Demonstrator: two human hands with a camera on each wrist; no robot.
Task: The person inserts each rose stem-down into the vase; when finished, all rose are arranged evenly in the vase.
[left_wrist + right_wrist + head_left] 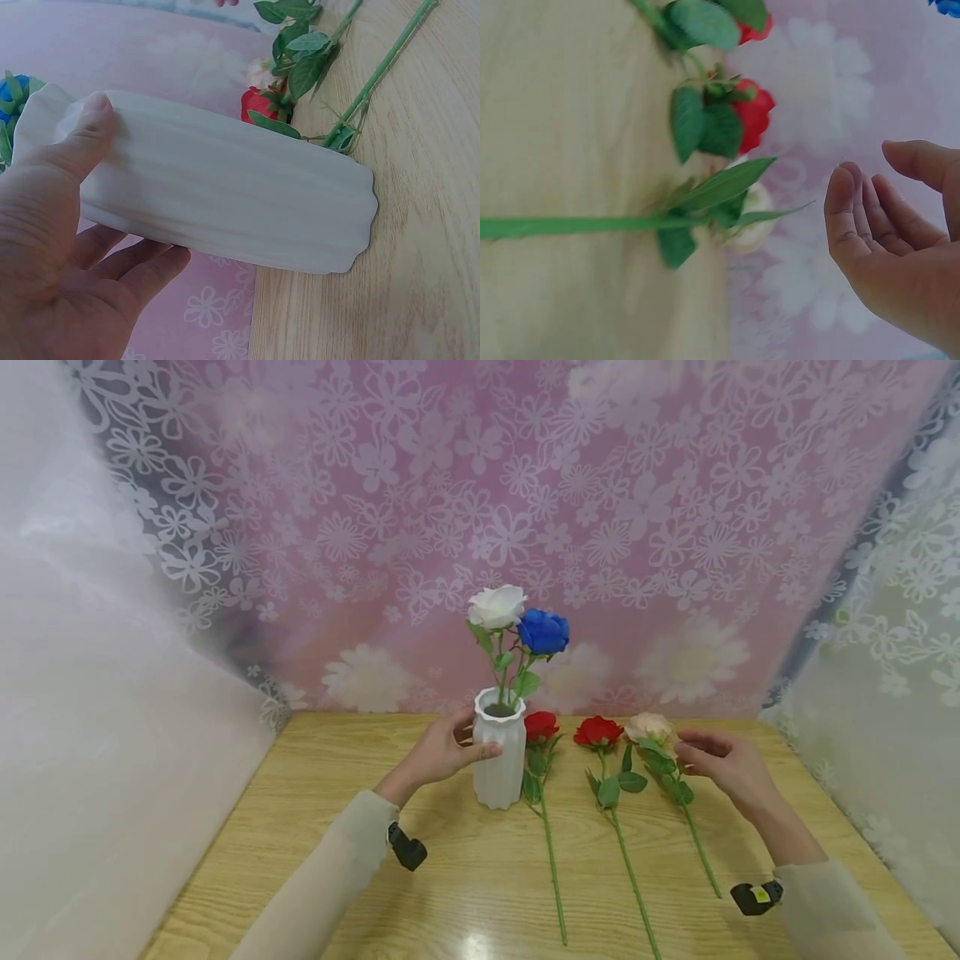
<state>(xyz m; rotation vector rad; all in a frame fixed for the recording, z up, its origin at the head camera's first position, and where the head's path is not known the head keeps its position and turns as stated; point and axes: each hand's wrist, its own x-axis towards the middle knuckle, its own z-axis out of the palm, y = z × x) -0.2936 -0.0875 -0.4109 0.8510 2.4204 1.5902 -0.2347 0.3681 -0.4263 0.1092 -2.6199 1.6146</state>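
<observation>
A white fluted vase point(498, 764) stands upright on the table, holding a white rose point(497, 607) and a blue rose point(544, 632). My left hand point(444, 750) grips the vase from its left side near the neck; in the left wrist view the thumb lies across the front and the fingers go behind. At the right, my right hand point(726, 767) hovers beside a cream rose point(649, 727) lying on the table. Its fingers are loosely bent with nothing between them, and the right wrist view shows a gap between the fingertips and the cream rose's leaves point(727, 184).
Two red roses lie on the wooden table point(450, 893): one red rose point(540, 727) just right of the vase, another red rose point(598, 732) farther right. Their stems point toward the front. A pink floral curtain point(420, 527) hangs behind, with pale sheeting point(112, 693) at the left.
</observation>
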